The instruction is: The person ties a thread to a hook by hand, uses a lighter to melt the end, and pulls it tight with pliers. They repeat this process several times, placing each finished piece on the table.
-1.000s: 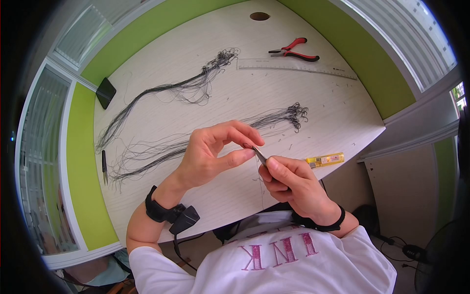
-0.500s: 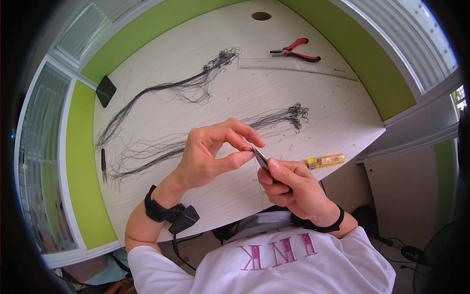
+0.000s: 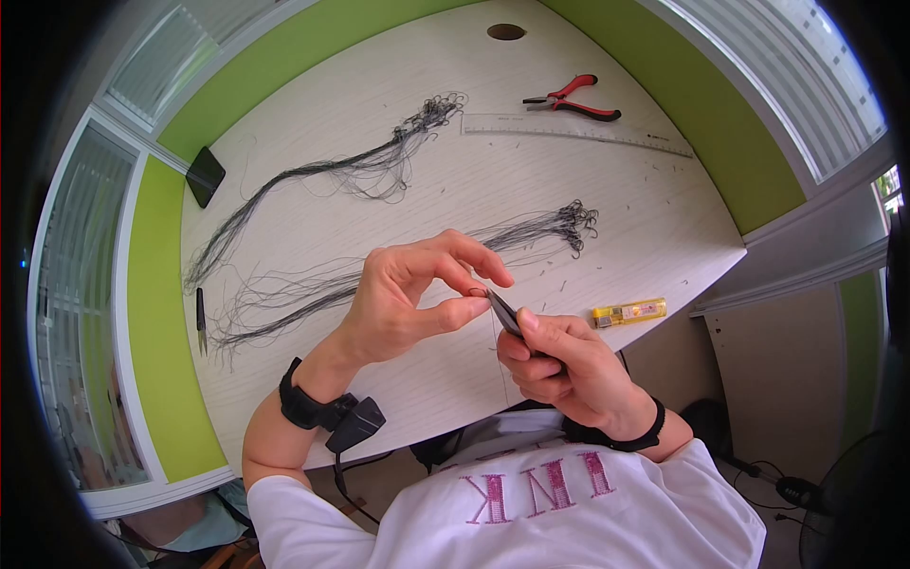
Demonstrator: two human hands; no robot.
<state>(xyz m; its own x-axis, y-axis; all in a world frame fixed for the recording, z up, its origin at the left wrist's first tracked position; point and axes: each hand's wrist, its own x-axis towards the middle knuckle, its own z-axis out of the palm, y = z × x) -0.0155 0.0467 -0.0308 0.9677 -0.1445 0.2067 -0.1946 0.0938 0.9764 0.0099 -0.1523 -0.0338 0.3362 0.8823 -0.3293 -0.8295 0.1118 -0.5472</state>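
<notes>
My left hand (image 3: pixel 417 284) is closed in a pinch on a small dark fish hook (image 3: pixel 477 291), its bend showing between thumb and fingertips. A thin line hangs below that spot toward the table's front edge. My right hand (image 3: pixel 573 365) is wrapped around a dark pair of snips (image 3: pixel 504 315) with a pointed metal tip. The tip meets the hook at my left fingertips. Behind my hands lies a bundle of hooks on dark lines (image 3: pixel 569 228), partly covered by my left hand. A second such bundle (image 3: pixel 313 171) stretches farther back.
Red-handled pliers (image 3: pixel 578 100) lie at the back right by a clear ruler (image 3: pixel 569 130). A yellow lighter (image 3: pixel 630 312) rests near the right front edge. Black-handled tweezers (image 3: pixel 201 322) and a dark flat object (image 3: pixel 205 177) are at the left. Small clippings dot the table (image 3: pixel 654 247).
The snips have turned slightly in my right hand, and their tip has shifted a little left toward the hook. My left hand holds nearly still.
</notes>
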